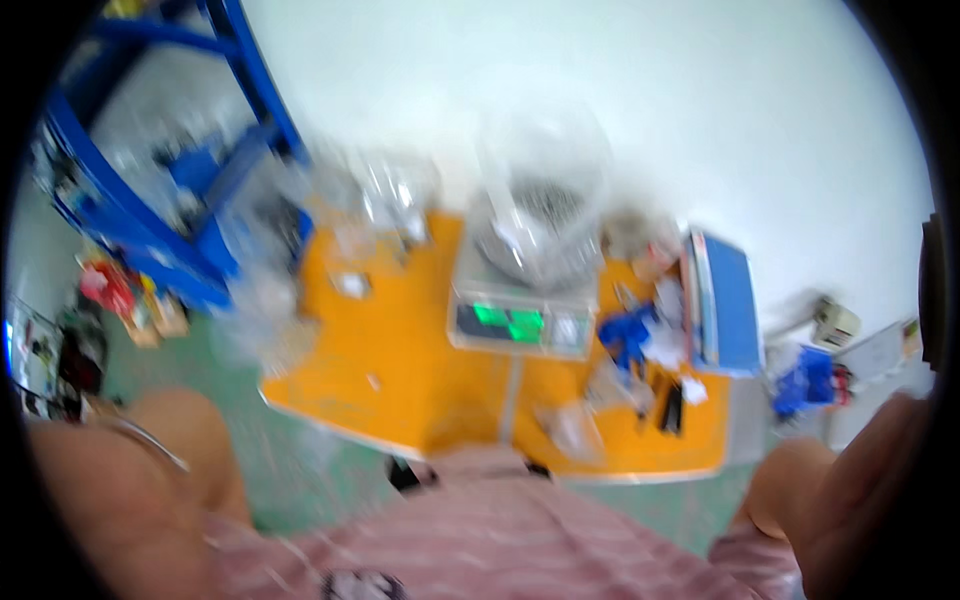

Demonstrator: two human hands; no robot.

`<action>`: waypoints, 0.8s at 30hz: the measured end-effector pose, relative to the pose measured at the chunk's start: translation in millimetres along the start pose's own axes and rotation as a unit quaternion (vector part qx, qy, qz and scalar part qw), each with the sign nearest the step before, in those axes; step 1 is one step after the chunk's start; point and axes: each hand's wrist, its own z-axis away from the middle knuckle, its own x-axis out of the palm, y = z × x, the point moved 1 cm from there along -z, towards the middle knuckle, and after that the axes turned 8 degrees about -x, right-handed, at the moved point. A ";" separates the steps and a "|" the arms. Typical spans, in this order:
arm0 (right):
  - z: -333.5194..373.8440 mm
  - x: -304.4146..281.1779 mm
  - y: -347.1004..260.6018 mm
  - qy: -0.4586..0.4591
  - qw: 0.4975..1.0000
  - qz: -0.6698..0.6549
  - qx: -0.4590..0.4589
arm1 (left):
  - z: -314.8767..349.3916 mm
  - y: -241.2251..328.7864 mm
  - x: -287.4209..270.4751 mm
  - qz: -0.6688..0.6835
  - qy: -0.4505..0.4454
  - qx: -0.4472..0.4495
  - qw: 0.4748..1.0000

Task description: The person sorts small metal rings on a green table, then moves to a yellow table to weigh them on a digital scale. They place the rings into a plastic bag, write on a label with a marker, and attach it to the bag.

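Note:
Both of my arms are bent up close at the sides of the picture. My left arm, with a metal bracelet (155,440) around it, fills the lower left, and my right arm shows at the lower right; the hands themselves lie outside the picture. In front of me a digital scale (570,338) with a lit green display stands on an orange table (385,370). On the scale rests a clear plastic bag (545,250) containing many small grey pieces, too blurred to name. Neither arm touches the scale or the bag.
Blue folders (725,305) stand upright at the table's right, beside blue and white crumpled items (630,335) and a black object (672,410). More clear bags (400,190) lie at the back left. A blue metal rack (150,215) rises on the left, and a blue bin (805,380) sits far right.

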 end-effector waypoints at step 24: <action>-7.5 7.0 -7.4 -0.044 0.952 -0.061 0.296 | 34.5 -15.7 -35.8 -0.039 0.109 -0.041 0.992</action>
